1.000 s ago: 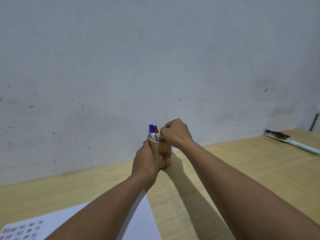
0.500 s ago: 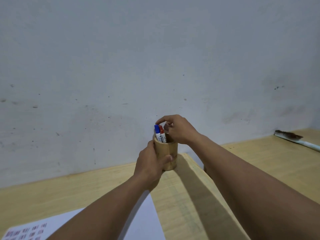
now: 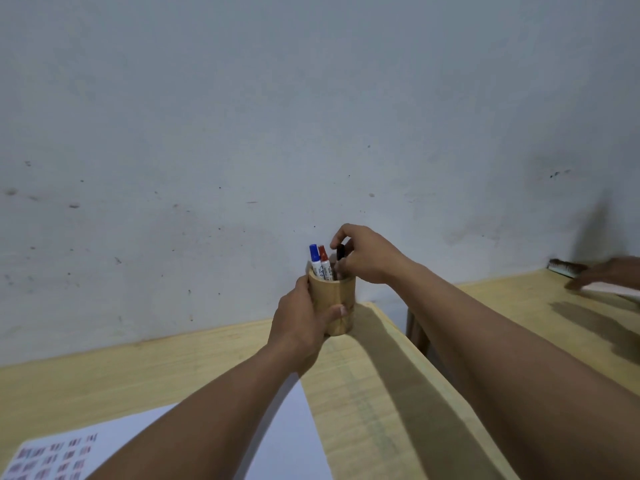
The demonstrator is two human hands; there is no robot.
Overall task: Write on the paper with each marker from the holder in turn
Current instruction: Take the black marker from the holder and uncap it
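A round wooden holder (image 3: 337,296) stands near the back edge of the light wooden table (image 3: 138,372). My left hand (image 3: 301,327) wraps around its left side. A blue-capped marker (image 3: 314,259) and a red-capped marker (image 3: 324,262) stick up out of it. My right hand (image 3: 363,256) is above the holder's right rim, its fingers pinching the top of a black marker (image 3: 340,253) whose lower part is still inside. White paper (image 3: 287,431) with rows of small marks at its lower left lies on the table under my left forearm.
A grey wall rises directly behind the holder. A second wooden table (image 3: 519,306) stands to the right across a narrow gap. On it, another person's hand (image 3: 609,273) reaches in from the right edge near a brush (image 3: 562,266) with a white handle.
My right hand has lifted from the holder's rim and now pinches the black marker, raised partly out. Another person's hand has come into view at the far right.
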